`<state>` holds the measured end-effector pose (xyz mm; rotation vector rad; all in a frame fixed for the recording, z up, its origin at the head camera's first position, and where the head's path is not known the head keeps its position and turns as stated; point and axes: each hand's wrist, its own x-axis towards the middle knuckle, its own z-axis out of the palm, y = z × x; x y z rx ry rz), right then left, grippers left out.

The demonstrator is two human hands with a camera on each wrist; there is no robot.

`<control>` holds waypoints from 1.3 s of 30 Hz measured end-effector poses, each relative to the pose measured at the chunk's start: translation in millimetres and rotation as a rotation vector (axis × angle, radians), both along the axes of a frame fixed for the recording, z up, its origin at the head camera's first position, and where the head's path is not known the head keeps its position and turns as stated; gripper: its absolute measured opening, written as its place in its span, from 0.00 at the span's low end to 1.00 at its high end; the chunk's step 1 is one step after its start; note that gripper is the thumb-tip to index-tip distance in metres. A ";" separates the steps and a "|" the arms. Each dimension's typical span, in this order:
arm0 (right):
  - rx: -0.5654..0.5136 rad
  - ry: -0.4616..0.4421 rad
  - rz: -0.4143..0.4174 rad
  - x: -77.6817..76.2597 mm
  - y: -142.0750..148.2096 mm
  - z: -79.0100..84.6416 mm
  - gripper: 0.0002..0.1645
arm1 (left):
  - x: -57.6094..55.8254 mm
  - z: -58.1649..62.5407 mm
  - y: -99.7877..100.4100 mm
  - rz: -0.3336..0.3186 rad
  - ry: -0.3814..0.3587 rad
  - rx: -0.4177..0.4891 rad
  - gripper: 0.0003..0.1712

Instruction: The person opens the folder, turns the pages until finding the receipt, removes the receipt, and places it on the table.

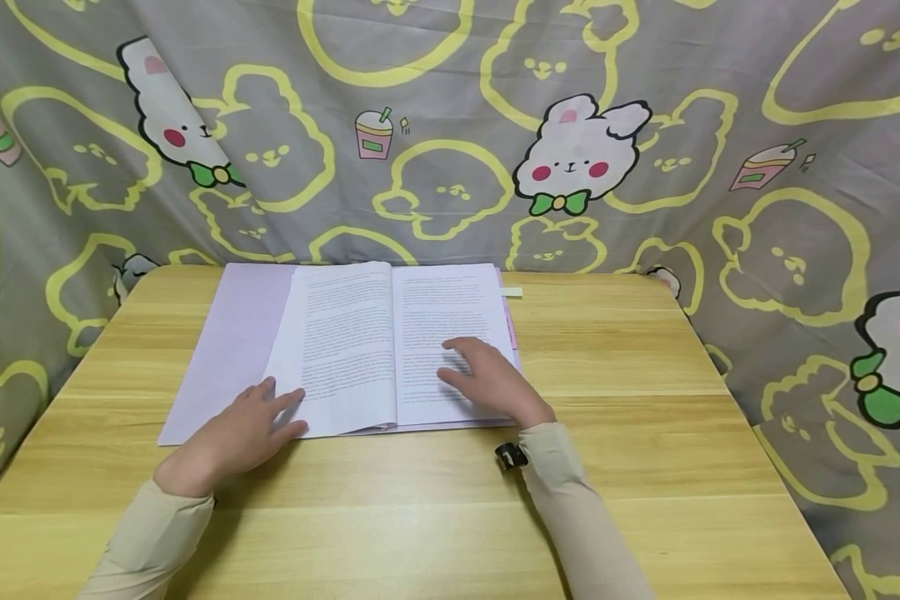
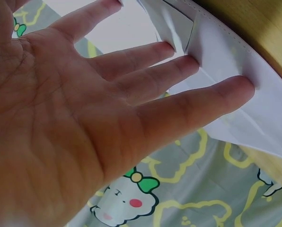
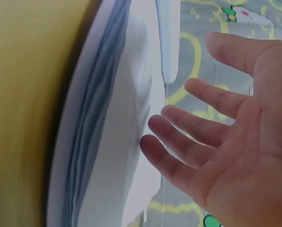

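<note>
A folder of printed pages (image 1: 348,333) lies spread on the table, its pale purple cover (image 1: 228,342) showing at the left. My left hand (image 1: 236,433) is at the lower left of the pages, fingers spread and fairly straight; in the left wrist view its fingertips (image 2: 240,87) meet the pale sheet and cover. Over the right-hand page hovers my right hand (image 1: 491,383), fingers relaxed and holding nothing. In the right wrist view, the fingers (image 3: 169,165) are beside the page stack (image 3: 117,123); whether the lowest fingertip touches paper I cannot tell.
A wood-grain table (image 1: 390,517) carries the folder near its back edge. Behind and at both sides hangs a grey curtain (image 1: 435,108) with cartoon rabbits. A pale tab (image 1: 512,292) sticks out at the folder's right side. A small black object (image 1: 510,456) is at the right wrist.
</note>
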<state>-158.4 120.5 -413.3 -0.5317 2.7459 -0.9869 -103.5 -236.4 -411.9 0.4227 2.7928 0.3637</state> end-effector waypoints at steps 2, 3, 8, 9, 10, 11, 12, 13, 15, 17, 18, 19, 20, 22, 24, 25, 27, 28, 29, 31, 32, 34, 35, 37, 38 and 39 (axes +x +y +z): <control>-0.005 0.005 -0.014 -2.3 4.8 -1.2 0.31 | -0.1 0.0 -0.2 0.001 -0.003 -0.002 0.35; -0.008 0.003 -0.024 -3.3 7.1 -1.7 0.31 | -0.2 0.0 -0.4 0.002 -0.005 -0.002 0.35; -0.023 -0.014 -0.075 -7.3 16.2 -4.7 0.32 | -0.1 0.0 -0.7 0.004 -0.009 -0.002 0.36; -0.024 -0.021 -0.086 -7.9 17.7 -5.3 0.32 | 0.0 0.2 -0.6 0.005 -0.010 -0.002 0.36; -0.026 -0.024 -0.093 -8.4 19.1 -5.8 0.32 | -0.1 0.2 -0.5 0.005 -0.011 -0.002 0.36; -0.023 -0.025 -0.100 -9.0 20.4 -6.4 0.33 | 0.0 0.3 -0.4 0.006 -0.012 -0.001 0.36; -0.020 -0.025 -0.105 -9.4 21.6 -6.9 0.33 | -0.1 0.2 -0.4 0.006 -0.013 -0.001 0.36; -0.017 -0.021 -0.107 -9.9 22.8 -7.4 0.33 | -0.1 0.3 -0.3 0.006 -0.014 0.000 0.36; -0.010 -0.018 -0.118 -10.5 25.0 -7.9 0.33 | -0.3 0.4 -0.1 0.010 -0.018 0.000 0.36; -0.004 -0.018 -0.135 -10.7 27.0 -7.7 0.33 | -0.5 0.3 0.0 0.010 -0.019 -0.001 0.36; -0.003 -0.019 -0.143 -10.9 28.0 -7.6 0.33 | -0.7 0.2 0.0 0.010 -0.020 -0.002 0.36; -0.002 -0.019 -0.151 -11.2 29.1 -7.5 0.33 | -0.7 0.4 0.0 0.011 -0.020 -0.002 0.36; 0.001 -0.020 -0.157 -11.6 30.1 -7.3 0.33 | -0.8 0.5 0.0 0.011 -0.020 -0.002 0.36; 0.008 -0.027 -0.174 -12.2 32.1 -7.4 0.33 | -0.8 0.6 -0.1 0.008 -0.018 -0.002 0.36; 0.015 -0.033 -0.186 -12.9 34.3 -8.2 0.34 | -0.7 0.5 -0.2 0.009 -0.018 -0.001 0.36; 0.016 -0.038 -0.194 -12.9 35.3 -8.6 0.34 | -0.6 0.5 -0.1 0.010 -0.018 0.001 0.36; 0.013 -0.056 -0.216 -12.8 37.1 -9.3 0.34 | -0.5 0.1 -0.2 0.011 -0.019 0.003 0.36; 0.010 -0.063 -0.225 -12.8 37.9 -9.6 0.35 | -0.4 0.0 0.0 0.013 -0.020 0.003 0.36; 0.007 -0.071 -0.236 -12.7 38.6 -9.7 0.35 | -0.4 -0.3 0.0 0.014 -0.020 0.004 0.36; 0.005 -0.080 -0.256 -12.9 39.5 -10.0 0.35 | -0.5 -0.5 0.1 0.014 -0.017 0.005 0.35; 0.007 -0.080 -0.262 -13.2 39.8 -10.2 0.36 | -0.5 -0.4 0.1 0.013 -0.015 0.004 0.35; 0.015 -0.078 -0.274 -13.7 40.2 -10.4 0.36 | -0.5 -0.1 0.3 0.012 -0.013 0.002 0.35; 0.020 -0.076 -0.280 -14.0 40.4 -10.7 0.36 | -0.6 0.0 0.3 0.011 -0.012 0.001 0.35; 0.026 -0.076 -0.290 -14.3 40.4 -11.0 0.37 | -0.8 0.3 0.3 0.007 -0.009 -0.002 0.35; 0.029 -0.076 -0.295 -14.2 40.4 -11.0 0.37 | -0.8 0.6 0.4 0.007 -0.010 -0.001 0.35; 0.029 -0.080 -0.302 -14.0 40.4 -11.0 0.37 | -0.9 0.5 0.4 0.007 -0.009 -0.002 0.35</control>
